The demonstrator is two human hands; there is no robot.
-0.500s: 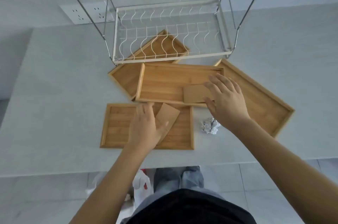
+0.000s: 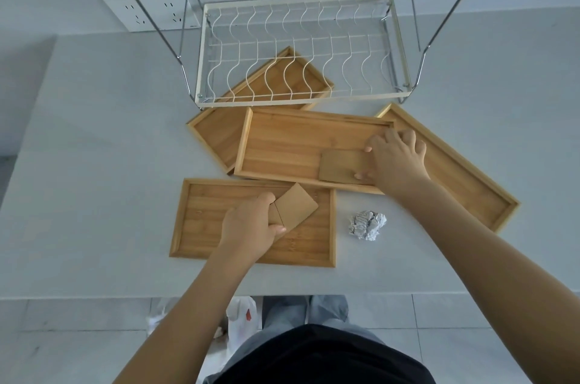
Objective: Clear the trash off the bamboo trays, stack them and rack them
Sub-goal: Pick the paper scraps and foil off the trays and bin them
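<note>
Several bamboo trays lie on the grey table. My left hand (image 2: 249, 226) grips a folded brown cardboard piece (image 2: 296, 206) above the near square tray (image 2: 201, 226). My right hand (image 2: 397, 157) rests on a second flat cardboard piece (image 2: 342, 165) inside the middle long tray (image 2: 282, 145), thumb and fingers touching its edges. A long tray (image 2: 470, 176) lies at the right under my right wrist. Another tray (image 2: 219, 135) sits partly below the wire rack (image 2: 301, 51) and under the middle tray.
A crumpled white paper ball (image 2: 367, 225) lies on the table between the near tray and the right tray. A wall socket (image 2: 153, 12) sits behind the rack's left leg. A white plastic bag (image 2: 241, 317) is on the floor by the table's front edge.
My right hand has curled its fingers onto the cardboard piece in the middle tray. My left hand has tightened around its cardboard piece.
</note>
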